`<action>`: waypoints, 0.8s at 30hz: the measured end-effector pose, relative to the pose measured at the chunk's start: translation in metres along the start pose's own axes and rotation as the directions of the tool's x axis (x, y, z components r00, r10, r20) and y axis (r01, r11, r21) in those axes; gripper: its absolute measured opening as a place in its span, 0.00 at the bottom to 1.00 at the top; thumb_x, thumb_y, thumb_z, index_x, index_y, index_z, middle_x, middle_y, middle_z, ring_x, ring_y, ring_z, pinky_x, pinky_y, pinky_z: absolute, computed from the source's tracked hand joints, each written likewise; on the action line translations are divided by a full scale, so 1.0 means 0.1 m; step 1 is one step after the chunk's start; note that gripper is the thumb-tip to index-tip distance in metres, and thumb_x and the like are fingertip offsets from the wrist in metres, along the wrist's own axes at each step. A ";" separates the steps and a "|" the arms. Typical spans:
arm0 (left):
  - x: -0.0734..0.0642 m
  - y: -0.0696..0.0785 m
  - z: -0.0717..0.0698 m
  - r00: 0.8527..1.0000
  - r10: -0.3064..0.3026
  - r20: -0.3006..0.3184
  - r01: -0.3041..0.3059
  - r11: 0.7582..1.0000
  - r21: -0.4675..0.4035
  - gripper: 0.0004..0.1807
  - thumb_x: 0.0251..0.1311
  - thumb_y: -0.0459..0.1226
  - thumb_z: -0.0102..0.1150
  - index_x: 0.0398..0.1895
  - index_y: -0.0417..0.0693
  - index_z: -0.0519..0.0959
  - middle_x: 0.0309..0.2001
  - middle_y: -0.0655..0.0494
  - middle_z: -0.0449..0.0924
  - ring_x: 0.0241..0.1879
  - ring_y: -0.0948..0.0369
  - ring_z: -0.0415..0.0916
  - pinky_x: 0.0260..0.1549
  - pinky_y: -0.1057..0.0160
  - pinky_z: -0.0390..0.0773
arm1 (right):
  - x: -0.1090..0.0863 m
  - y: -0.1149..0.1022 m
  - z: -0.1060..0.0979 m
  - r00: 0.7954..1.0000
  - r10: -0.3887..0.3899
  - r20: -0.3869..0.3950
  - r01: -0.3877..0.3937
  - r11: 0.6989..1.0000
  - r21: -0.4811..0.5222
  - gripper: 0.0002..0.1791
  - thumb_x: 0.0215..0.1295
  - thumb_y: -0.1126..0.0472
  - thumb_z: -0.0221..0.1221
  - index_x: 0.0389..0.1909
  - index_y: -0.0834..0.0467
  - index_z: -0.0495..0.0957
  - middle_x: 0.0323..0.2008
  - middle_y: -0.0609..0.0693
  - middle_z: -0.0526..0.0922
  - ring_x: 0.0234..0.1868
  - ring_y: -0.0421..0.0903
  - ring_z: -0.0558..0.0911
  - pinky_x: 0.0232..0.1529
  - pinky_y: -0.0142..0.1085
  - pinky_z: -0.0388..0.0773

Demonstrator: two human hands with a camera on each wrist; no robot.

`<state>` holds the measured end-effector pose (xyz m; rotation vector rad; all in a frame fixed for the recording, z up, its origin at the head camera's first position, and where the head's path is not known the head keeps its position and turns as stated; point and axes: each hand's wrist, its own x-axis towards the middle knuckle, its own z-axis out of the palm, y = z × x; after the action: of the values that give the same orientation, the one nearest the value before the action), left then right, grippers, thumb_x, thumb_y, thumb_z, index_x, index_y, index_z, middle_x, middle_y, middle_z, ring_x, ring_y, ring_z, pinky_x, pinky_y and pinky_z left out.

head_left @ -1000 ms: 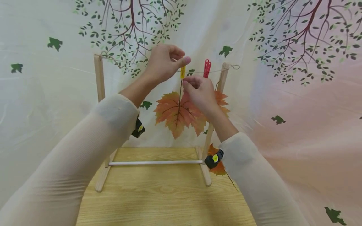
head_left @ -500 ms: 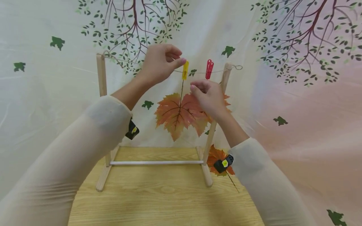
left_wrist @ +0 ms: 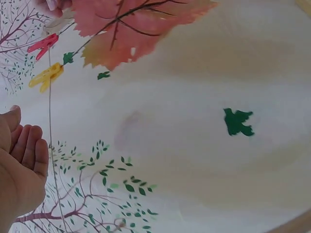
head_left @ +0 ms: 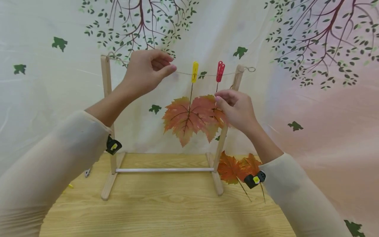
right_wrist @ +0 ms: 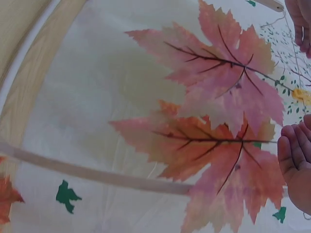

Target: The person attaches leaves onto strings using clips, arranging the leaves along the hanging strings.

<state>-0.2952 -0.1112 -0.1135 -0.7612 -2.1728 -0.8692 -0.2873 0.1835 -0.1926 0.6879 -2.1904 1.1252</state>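
Observation:
An orange-red artificial maple leaf (head_left: 180,115) hangs by its stem from a yellow clothespin (head_left: 194,72) on a thin string (head_left: 183,73). Beside it, a red clothespin (head_left: 220,71) holds a second maple leaf (right_wrist: 218,150), partly overlapped by the first in the head view. My left hand (head_left: 145,70) is raised left of the yellow clothespin, fingers loosely bent with nothing between them. Lower down, my right hand (head_left: 238,108) overlaps the second leaf in the head view, its fingertips near that leaf's stem. In the right wrist view its fingers look relaxed and hold nothing.
A wooden stand has a left post (head_left: 106,77), a right post (head_left: 238,77) and a white crossbar (head_left: 164,170). More maple leaves (head_left: 228,168) lie on the wooden table (head_left: 165,210) at right. A small grey item (head_left: 87,172) lies at left. Behind hangs a printed curtain.
My left hand has let go of the yellow clothespin and moved left. My right hand has drawn away from the first leaf's stem, right and down. The leaf stays hanging.

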 end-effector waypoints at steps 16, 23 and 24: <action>-0.72 -0.62 -0.31 0.997 -0.079 -0.009 0.079 0.994 0.073 0.16 0.67 0.45 0.68 0.48 0.42 0.86 0.39 0.47 0.89 0.31 0.77 0.77 0.31 0.78 0.73 | -0.40 0.45 -0.41 1.000 -0.003 -0.021 -0.001 0.982 -0.188 0.12 0.75 0.61 0.60 0.49 0.65 0.84 0.40 0.58 0.89 0.36 0.49 0.86 0.36 0.21 0.78; -1.04 -0.85 -0.49 0.990 -0.142 -0.006 0.142 0.984 0.104 0.18 0.68 0.47 0.67 0.48 0.42 0.87 0.39 0.46 0.89 0.30 0.82 0.75 0.28 0.80 0.71 | -0.63 0.68 -0.54 0.999 0.033 0.014 -0.029 0.969 -0.244 0.13 0.76 0.60 0.59 0.50 0.66 0.84 0.38 0.58 0.89 0.33 0.35 0.82 0.33 0.21 0.77; -1.09 -0.88 -0.51 0.989 -0.147 -0.009 0.147 0.983 0.107 0.17 0.67 0.47 0.67 0.48 0.42 0.87 0.39 0.45 0.89 0.30 0.83 0.75 0.28 0.80 0.71 | -0.67 0.72 -0.55 0.999 0.039 0.017 -0.033 0.967 -0.252 0.13 0.76 0.60 0.59 0.50 0.65 0.84 0.37 0.57 0.89 0.33 0.36 0.83 0.33 0.21 0.77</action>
<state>-0.2731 -0.2313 -0.1982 -0.5529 -2.2772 -0.8170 -0.2743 0.2789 -0.2515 0.5526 -2.3197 0.8382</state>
